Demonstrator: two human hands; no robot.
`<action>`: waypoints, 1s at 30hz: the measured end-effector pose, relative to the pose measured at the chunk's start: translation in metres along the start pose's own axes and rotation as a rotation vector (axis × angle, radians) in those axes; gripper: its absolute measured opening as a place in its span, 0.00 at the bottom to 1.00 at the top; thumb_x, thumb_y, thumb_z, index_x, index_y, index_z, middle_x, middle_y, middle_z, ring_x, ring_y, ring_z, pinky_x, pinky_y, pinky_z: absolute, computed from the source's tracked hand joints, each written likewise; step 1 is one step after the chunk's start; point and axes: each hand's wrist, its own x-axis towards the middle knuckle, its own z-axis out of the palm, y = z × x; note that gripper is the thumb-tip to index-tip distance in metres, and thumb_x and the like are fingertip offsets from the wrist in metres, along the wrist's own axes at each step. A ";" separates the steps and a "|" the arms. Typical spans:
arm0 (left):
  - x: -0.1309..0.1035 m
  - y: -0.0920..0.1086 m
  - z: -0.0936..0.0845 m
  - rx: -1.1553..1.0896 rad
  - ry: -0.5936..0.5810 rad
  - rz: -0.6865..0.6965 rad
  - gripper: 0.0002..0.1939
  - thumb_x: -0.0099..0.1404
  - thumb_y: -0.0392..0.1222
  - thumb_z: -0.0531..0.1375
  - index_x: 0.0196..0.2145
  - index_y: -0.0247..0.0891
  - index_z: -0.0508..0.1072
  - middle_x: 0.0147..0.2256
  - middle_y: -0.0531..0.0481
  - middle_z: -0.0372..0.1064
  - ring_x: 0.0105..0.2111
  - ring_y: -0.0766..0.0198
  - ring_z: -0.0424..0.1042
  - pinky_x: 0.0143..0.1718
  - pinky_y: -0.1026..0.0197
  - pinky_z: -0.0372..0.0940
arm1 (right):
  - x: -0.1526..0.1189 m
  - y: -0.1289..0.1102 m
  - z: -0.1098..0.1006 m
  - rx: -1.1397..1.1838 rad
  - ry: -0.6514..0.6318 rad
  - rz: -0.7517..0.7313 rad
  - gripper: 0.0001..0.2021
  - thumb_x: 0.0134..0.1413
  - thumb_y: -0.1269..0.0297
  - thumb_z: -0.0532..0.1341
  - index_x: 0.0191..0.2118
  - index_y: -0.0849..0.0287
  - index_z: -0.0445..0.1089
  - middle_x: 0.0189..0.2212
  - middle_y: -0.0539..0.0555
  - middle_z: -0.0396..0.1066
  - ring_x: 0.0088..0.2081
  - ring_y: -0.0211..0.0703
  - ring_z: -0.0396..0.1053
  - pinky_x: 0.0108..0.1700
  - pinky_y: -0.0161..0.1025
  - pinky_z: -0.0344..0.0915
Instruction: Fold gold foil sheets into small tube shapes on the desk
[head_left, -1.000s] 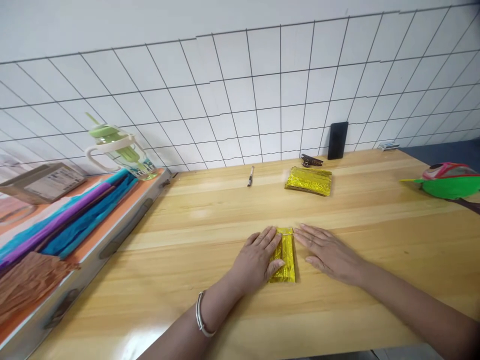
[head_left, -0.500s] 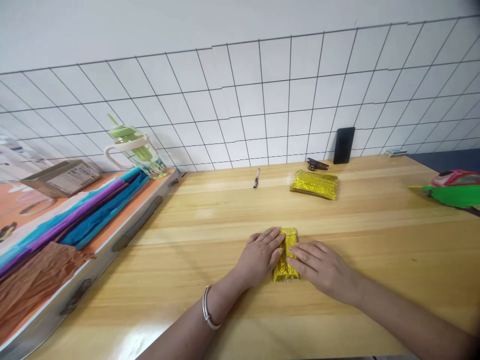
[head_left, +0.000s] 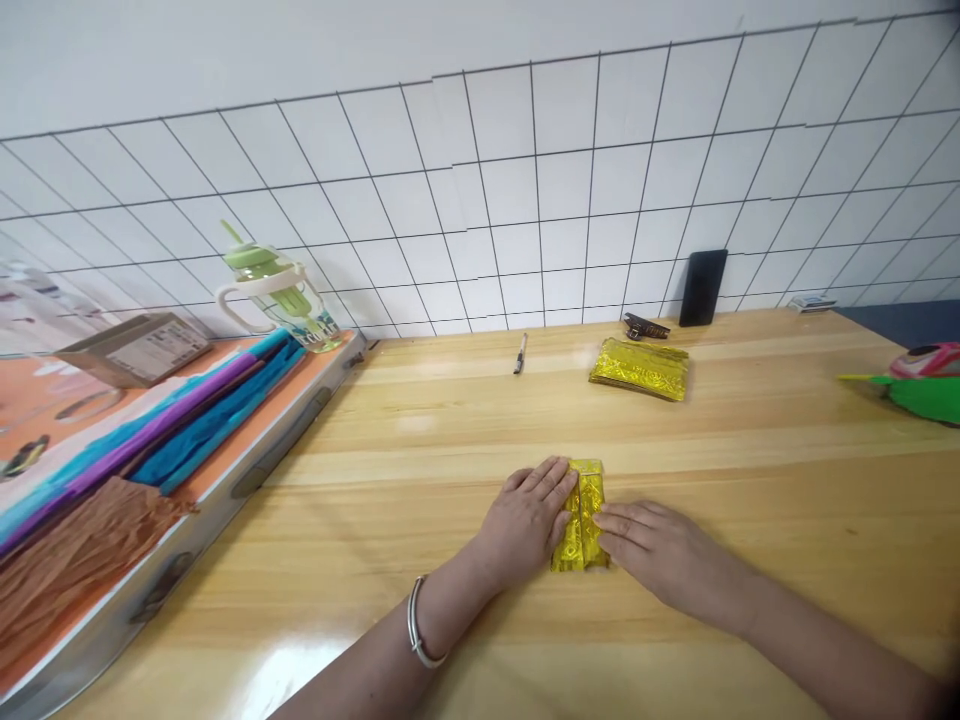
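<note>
A small gold foil sheet (head_left: pixel 591 500), its two sides folded in so that they meet along a seam, lies flat on the wooden table (head_left: pixel 420 430). My left hand (head_left: pixel 527 520) rests flat over its left edge, fingers stretched out, with a silver bangle on the wrist. At the right edge, the fingertips of my right hand (head_left: pixel 652 550) touch the foil, the fingers straight and close together. Farther back lies a stack of gold foil pieces (head_left: pixel 640 370).
Behind the stack are a black stapler-like clip (head_left: pixel 645 327) and a black phone-like slab (head_left: pixel 703 288) against the wall. A pen (head_left: pixel 520 354) lies left of them. Crepe paper (head_left: pixel 187 430), a cardboard box (head_left: pixel 139 350) and a bottle (head_left: pixel 281 290) occupy the left side; a green item (head_left: pixel 926 397) sits right.
My right hand has slid rightward across the foil to its right edge, baring the middle seam. My left hand stays on the left part. The whole view has shifted slightly.
</note>
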 end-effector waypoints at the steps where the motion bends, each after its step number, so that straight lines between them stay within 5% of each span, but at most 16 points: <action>1: 0.000 0.001 0.000 0.004 0.002 -0.003 0.25 0.71 0.45 0.44 0.63 0.41 0.51 0.64 0.47 0.45 0.64 0.59 0.45 0.60 0.52 0.47 | 0.001 -0.001 -0.003 -0.008 -0.003 -0.011 0.12 0.61 0.70 0.53 0.47 0.58 0.69 0.48 0.56 0.71 0.50 0.44 0.66 0.52 0.45 0.62; 7: 0.001 0.003 -0.002 0.008 -0.013 -0.008 0.25 0.70 0.45 0.46 0.63 0.40 0.51 0.64 0.46 0.46 0.63 0.59 0.45 0.59 0.52 0.48 | 0.002 -0.002 -0.009 -0.001 0.012 -0.092 0.10 0.61 0.73 0.54 0.45 0.60 0.69 0.44 0.57 0.72 0.47 0.43 0.67 0.48 0.44 0.64; 15: -0.002 -0.001 -0.006 0.003 -0.031 0.065 0.23 0.71 0.48 0.45 0.62 0.49 0.53 0.65 0.48 0.43 0.64 0.54 0.43 0.58 0.48 0.48 | 0.000 -0.001 -0.006 0.028 0.015 -0.042 0.10 0.60 0.73 0.54 0.44 0.60 0.70 0.44 0.55 0.73 0.47 0.45 0.66 0.49 0.46 0.64; 24: -0.004 -0.002 -0.004 0.024 -0.014 0.083 0.25 0.69 0.53 0.46 0.62 0.47 0.54 0.66 0.47 0.38 0.64 0.51 0.39 0.59 0.47 0.46 | -0.001 0.000 0.001 0.092 0.005 -0.023 0.11 0.59 0.73 0.55 0.44 0.59 0.70 0.44 0.55 0.73 0.47 0.43 0.67 0.49 0.45 0.64; 30: -0.003 -0.003 -0.003 -0.031 -0.051 0.141 0.26 0.71 0.52 0.44 0.64 0.44 0.49 0.64 0.47 0.46 0.63 0.57 0.45 0.61 0.49 0.41 | 0.001 -0.002 0.002 0.094 0.028 0.011 0.10 0.59 0.73 0.54 0.42 0.60 0.71 0.42 0.56 0.73 0.46 0.43 0.68 0.49 0.44 0.65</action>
